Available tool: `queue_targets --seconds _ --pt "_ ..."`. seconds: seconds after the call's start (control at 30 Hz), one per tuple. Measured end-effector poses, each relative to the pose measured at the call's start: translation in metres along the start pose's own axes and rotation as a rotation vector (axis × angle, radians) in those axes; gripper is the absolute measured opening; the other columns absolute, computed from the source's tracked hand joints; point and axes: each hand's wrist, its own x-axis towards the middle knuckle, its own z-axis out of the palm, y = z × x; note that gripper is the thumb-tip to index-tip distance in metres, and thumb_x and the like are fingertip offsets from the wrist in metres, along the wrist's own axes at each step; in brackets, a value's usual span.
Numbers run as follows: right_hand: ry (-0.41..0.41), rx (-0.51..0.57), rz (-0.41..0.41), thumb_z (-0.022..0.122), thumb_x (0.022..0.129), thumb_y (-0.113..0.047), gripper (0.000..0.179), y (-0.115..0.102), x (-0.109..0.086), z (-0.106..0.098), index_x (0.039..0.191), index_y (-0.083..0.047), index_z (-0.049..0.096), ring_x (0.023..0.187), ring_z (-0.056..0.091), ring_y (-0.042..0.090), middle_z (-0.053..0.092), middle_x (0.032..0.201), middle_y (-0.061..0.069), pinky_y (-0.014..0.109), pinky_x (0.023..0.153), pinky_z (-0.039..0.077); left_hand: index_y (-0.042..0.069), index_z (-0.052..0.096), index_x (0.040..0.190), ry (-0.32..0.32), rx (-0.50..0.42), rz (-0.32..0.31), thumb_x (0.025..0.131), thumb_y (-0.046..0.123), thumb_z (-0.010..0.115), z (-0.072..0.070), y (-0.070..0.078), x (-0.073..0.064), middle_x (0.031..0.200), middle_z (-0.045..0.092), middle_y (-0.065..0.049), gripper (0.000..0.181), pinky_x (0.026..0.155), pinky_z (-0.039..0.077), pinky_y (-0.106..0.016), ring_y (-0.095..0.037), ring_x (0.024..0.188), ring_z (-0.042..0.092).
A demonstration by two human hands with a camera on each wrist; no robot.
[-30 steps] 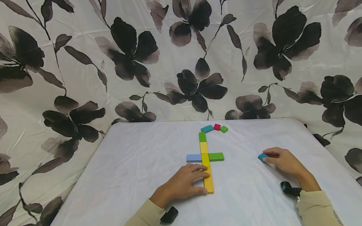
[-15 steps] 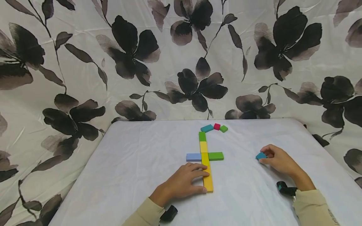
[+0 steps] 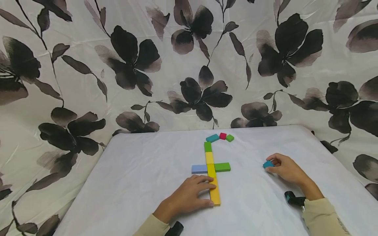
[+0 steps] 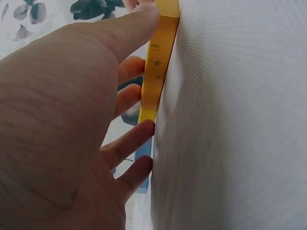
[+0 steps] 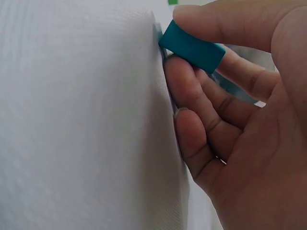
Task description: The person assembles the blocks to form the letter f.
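In the head view my left hand (image 3: pixel 190 195) rests against the left side of a long orange-yellow wooden block (image 3: pixel 215 195), fingertips and thumb tip at its edge. The left wrist view shows the same orange block (image 4: pixel 157 57), with the fingers spread along it. My right hand (image 3: pixel 284 167) pinches a small teal block (image 5: pixel 194 47) between thumb and fingers, low over the cloth. Beyond the long block a yellow block (image 3: pixel 209 158) and a green block (image 3: pixel 208 147) continue the line. A light blue block (image 3: pixel 199 169) lies left, a longer green block (image 3: pixel 222 167) right.
At the line's far end, a teal block (image 3: pixel 212 138), a red block (image 3: pixel 222 136) and a small green block (image 3: pixel 230 138) form a curve to the right. White cloth covers the table (image 3: pixel 133 170). A floral curtain (image 3: pixel 165 72) hangs behind its far edge.
My right hand has shifted slightly left, carrying the teal block closer to the line of blocks. The left hand stays against the long block. The head view has tilted a little.
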Motion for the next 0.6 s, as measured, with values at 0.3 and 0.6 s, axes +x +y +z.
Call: queue_targets --seconds 0.3,0.6 --pt "0.014 0.045 0.053 0.075 0.092 -0.028 0.047 -0.0029 0.0011 0.0075 0.123 0.003 0.059 0.098 0.058 0.025 0.063 0.109 0.013 0.037 0.08 0.048 0.039 0.06 0.138 0.005 0.015 0.009 0.089 0.061 0.066 -0.0003 -0.0012 -0.0023 0.146 0.047 0.019 0.054 0.111 0.036 -0.045 -0.013 0.133 0.042" --pt "0.015 0.166 0.034 0.074 0.093 -0.023 0.046 -0.0085 0.0069 0.0075 0.125 0.005 0.056 0.086 0.062 0.022 0.063 0.103 0.012 0.03 0.071 0.051 0.038 0.06 0.139 0.025 0.009 0.019 0.089 0.063 0.065 0.0007 -0.0017 -0.001 0.146 0.047 0.018 0.056 0.111 0.036 -0.046 -0.013 0.134 0.041"
